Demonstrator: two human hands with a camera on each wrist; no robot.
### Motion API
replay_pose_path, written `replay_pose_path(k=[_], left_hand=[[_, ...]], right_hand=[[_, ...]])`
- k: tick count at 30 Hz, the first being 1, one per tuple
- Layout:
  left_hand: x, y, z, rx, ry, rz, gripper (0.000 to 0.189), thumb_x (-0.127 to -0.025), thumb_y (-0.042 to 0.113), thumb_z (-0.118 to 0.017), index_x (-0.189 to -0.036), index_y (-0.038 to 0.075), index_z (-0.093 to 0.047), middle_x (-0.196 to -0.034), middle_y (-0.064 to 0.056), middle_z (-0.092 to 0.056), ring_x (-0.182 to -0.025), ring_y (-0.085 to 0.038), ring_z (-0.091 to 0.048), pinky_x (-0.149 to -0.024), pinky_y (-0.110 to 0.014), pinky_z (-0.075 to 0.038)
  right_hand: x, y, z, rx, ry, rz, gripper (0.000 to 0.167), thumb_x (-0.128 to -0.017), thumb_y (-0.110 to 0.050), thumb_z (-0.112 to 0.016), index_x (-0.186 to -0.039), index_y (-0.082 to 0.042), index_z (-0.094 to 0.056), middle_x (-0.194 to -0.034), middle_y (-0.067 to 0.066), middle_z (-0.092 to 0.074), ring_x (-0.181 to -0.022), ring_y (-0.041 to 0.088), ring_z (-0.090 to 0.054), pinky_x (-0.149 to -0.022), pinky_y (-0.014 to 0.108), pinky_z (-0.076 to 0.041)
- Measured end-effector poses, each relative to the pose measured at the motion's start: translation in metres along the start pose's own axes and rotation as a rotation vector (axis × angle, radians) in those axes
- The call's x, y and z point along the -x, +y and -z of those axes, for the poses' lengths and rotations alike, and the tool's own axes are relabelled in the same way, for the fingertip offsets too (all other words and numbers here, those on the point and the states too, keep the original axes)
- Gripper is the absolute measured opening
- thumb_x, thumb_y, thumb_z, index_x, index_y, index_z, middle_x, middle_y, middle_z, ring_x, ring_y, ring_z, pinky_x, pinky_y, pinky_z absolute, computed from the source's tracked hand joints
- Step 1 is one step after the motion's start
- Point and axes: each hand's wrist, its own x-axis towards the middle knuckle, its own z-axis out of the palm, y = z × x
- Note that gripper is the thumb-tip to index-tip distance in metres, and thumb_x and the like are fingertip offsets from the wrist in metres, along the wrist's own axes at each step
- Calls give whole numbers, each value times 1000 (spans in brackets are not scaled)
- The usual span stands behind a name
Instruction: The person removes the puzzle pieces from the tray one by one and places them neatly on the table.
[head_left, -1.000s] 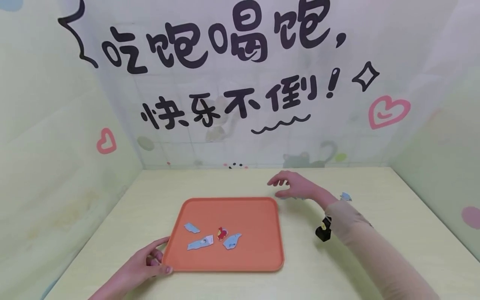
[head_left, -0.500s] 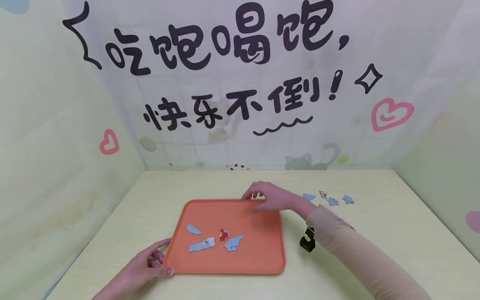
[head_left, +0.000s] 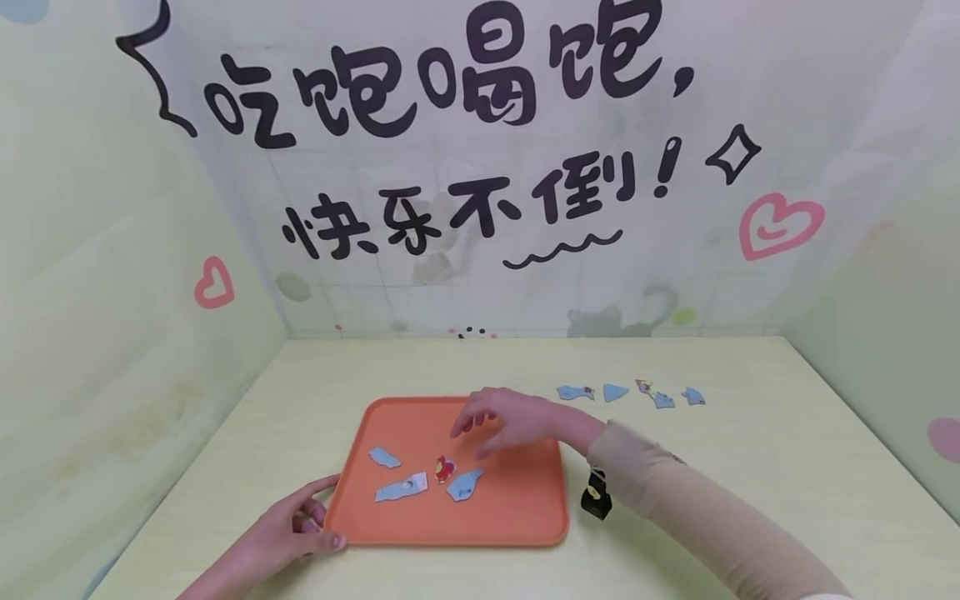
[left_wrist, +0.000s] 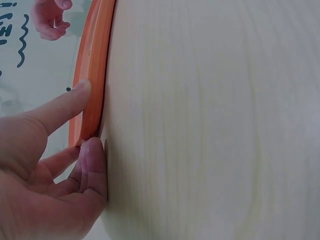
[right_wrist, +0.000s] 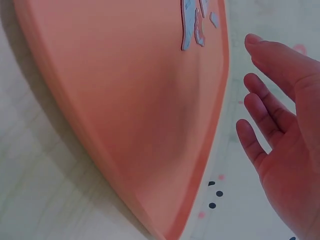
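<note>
An orange tray [head_left: 517, 521] lies on the table, held at its near left corner by my left hand [head_left: 288, 529]. In the left wrist view, the thumb presses the tray's side and the other fingers bend at the corner. Over the tray hovers my right hand [head_left: 510, 417], its fingers loosely spread and holding nothing. Below and left of it lie a red puzzle piece [head_left: 445, 469] and three light blue ones: a leaf-shaped piece [head_left: 465, 483], a long piece [head_left: 401, 486] and a small strip [head_left: 385, 457]. The right wrist view shows the right palm beside the tray's surface.
Behind the tray to the right, several light blue puzzle pieces [head_left: 615, 391] lie in a row on the pale wooden table [head_left: 742, 467]. Printed cloth walls [head_left: 472, 292] with large black lettering close in the back and sides. A small black device [head_left: 596, 500] hangs under the right wrist.
My right hand has moved left and toward me, from above the row of pieces to over the tray, uncovering that row. The left hand stays at the tray's corner.
</note>
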Motion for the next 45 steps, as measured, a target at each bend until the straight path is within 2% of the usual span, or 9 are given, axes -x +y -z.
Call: replay_pose_path(k=[7,13,17,20,28,39,45], left_hand=[[2,-2,-1,-3,-3,9,93,-80,29,-82,-151,-1,-32,-97,-7,-54,-78,-13,-47,-63,-22,-43],[0,-3,-1,-2,9,14,93,-79,29,-83,-152,1,-32,-99,-7,-54,-79,-14,-47,-64,-22,-43],[-1,-2,-1,-3,11,7,94,-79,29,-83,-152,2,-32,-99,-7,-54,-80,-13,-47,-64,-22,-43],[0,-1,-1,4,8,-6,94,-78,28,-84,-152,1,-32,-99,-7,-54,-79,-12,-48,-64,-21,-44],[1,1,-1,-10,15,-1,95,-77,30,-85,-152,1,-33,-99,-7,-54,-79,-12,-48,-64,-21,-44],[-2,1,-1,-15,24,31,95,-77,30,-84,-152,3,-33,-99,-6,-55,-80,-14,-48,-65,-22,-43],[-1,1,0,-5,-1,7,95,-79,28,-83,-153,1,-30,-100,-7,-54,-79,-13,-47,-64,-22,-43]], right_hand=[[-4,-2,-12,29,-54,28,36,-87,-19,-77,-122,-19,-69,-120,-5,-65,-111,14,-57,-97,24,-47],[-6,-5,-18,50,-101,76,33,-87,-17,-76,-120,-18,-70,-123,-8,-64,-112,8,-56,-98,22,-47],[-8,-5,-22,71,-119,88,31,-89,-18,-75,-119,-20,-71,-127,-12,-64,-113,3,-54,-100,22,-46],[-9,-4,-26,89,-135,75,31,-88,-20,-76,-118,-23,-71,-123,-14,-64,-111,0,-53,-97,19,-45],[-10,-4,-33,59,-155,38,28,-87,-20,-77,-114,-24,-71,-111,-12,-63,-98,3,-56,-86,16,-48],[-10,-2,-37,146,-144,60,25,-87,-21,-76,-111,-27,-70,-106,-13,-60,-94,1,-53,-82,13,-46],[-9,-3,-38,158,-142,54,27,-87,-22,-76,-113,-27,-69,-104,-12,-58,-93,1,-52,-81,13,-45]])
